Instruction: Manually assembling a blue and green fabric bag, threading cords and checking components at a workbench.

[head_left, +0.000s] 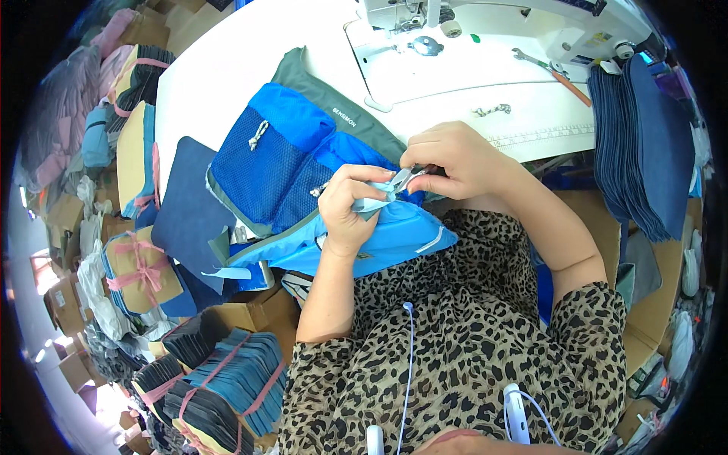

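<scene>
A blue fabric bag piece (265,144) with mesh pockets, cord pulls and grey-green trim lies across the front of the white table. Its light blue panel (341,235) hangs over the edge toward my lap. My left hand (350,208) pinches a pale blue fabric edge (371,203) of this piece, fingers closed. Close against it, my right hand (453,163) is closed around small metal snips (422,173), mostly hidden by the fingers. Their shiny tip meets the fabric between both hands. A grey-green strip (326,95) extends behind the bag piece.
A white sewing machine (516,30) stands at the back right. A wrench (531,61), an orange-handled screwdriver (570,87) and a short cord (493,111) lie near it. Navy panels (637,144) are stacked at right; tied bundles (235,371) fill the left.
</scene>
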{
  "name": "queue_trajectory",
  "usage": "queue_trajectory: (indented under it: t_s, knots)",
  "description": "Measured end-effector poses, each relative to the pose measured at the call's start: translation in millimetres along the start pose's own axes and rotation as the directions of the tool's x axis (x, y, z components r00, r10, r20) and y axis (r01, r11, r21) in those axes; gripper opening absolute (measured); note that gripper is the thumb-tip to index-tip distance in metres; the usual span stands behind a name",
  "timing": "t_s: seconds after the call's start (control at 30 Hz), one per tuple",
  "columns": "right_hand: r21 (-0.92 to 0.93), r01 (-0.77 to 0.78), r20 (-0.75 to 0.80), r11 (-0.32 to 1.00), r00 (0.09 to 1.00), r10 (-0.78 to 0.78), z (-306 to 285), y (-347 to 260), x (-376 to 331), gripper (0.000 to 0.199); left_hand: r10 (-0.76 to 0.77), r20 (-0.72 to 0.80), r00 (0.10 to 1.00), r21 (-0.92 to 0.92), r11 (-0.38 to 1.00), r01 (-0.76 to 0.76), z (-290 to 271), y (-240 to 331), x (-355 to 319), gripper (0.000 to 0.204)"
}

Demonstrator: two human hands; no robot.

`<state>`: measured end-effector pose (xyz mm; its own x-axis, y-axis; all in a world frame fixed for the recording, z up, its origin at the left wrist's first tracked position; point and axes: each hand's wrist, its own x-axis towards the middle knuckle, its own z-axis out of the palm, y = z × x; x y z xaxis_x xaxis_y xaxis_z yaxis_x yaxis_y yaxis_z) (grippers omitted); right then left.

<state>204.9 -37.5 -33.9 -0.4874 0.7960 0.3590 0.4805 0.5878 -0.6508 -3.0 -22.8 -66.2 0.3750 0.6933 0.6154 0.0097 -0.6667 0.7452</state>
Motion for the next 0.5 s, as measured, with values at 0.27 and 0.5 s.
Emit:
queue_trajectory:
  t_s: [0.27,0.5]
  knots:
    - [0.130,-0.013,0.005,0.991,1.000,0.012,11.5,6.6,0.3,0.024,0.003,-0.017,1.000,-0.010,1.000,-0.004,1.9,-1.7,1.0,0.026]
    - [0.183,-0.055,-0.089,0.981,0.993,0.072,-13.1,6.8,-15.0,0.017,0.024,-0.024,0.999,-0.047,0.999,-0.026,4.3,-4.2,1.7,0.027]
